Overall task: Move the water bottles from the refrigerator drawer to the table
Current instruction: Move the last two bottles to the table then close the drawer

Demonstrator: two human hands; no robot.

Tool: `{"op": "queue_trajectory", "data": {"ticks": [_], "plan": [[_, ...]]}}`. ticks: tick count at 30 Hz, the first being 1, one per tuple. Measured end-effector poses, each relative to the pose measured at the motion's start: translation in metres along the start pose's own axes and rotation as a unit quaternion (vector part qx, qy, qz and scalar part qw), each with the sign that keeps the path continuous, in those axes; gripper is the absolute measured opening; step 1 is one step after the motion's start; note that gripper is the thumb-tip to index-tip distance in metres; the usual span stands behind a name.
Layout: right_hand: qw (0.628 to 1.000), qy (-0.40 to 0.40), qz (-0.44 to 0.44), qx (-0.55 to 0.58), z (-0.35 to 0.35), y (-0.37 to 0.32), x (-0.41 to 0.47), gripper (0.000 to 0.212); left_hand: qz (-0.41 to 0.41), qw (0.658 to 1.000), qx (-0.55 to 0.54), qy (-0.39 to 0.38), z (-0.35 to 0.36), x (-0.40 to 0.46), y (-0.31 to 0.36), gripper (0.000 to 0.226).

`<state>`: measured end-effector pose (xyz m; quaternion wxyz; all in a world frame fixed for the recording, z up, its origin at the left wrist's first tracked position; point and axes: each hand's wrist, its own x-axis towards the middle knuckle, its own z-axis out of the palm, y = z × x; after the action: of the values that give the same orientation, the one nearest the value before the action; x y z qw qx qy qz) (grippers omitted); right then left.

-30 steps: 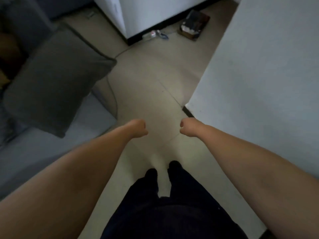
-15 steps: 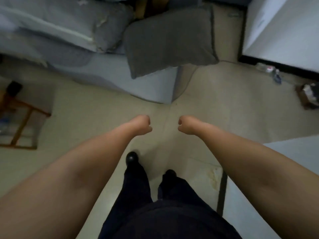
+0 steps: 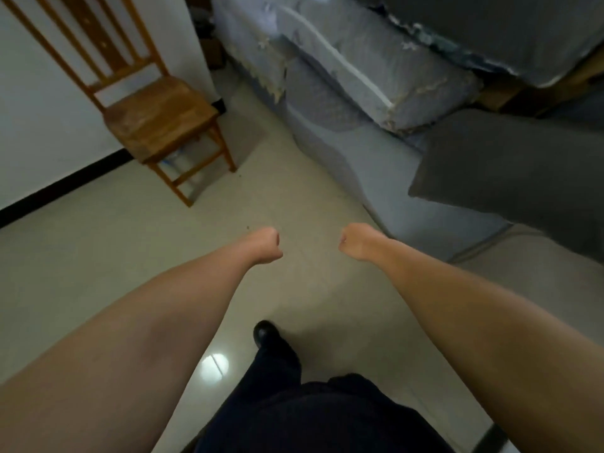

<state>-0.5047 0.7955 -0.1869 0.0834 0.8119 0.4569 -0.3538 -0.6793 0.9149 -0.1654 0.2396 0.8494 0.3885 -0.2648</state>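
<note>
Left hand [image 3: 265,246] and right hand [image 3: 357,240] fisted, holding nothing.

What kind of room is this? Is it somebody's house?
Probably a room in a home, perhaps a living room. There is a wooden chair against a white wall, a worn grey sofa with a dark cushion, and a shiny tiled floor.

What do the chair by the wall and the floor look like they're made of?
The chair looks like solid wood with an orange-brown varnish; grain shows on its seat. The floor appears to be glossy pale tile: a lamp reflects in it and faint joints show.
</note>
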Motion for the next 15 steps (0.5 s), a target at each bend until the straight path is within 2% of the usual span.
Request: {"op": "queue_trajectory", "data": {"ticks": [4,8,12,15], "plan": [[1.000,0.003,-0.020,-0.019,-0.025,-0.065,0.041,0.035,-0.017,0.999,-0.017,0.025,-0.042,0.009,-0.058,0.019],[0.998,0.019,-0.053,-0.034,-0.048,-0.131,0.078,0.036,-0.047,0.996,-0.050,0.056,-0.076,0.016,-0.123,0.029],[0.994,0.019,-0.098,-0.052,-0.072,-0.196,0.105,0.037,-0.089,0.991,-0.075,0.069,-0.092,0.019,-0.181,0.021],[0.985,0.014,-0.144,-0.094,-0.085,-0.234,0.130,0.037,-0.117,0.985,-0.107,0.070,-0.097,0.022,-0.211,0.024]]}}
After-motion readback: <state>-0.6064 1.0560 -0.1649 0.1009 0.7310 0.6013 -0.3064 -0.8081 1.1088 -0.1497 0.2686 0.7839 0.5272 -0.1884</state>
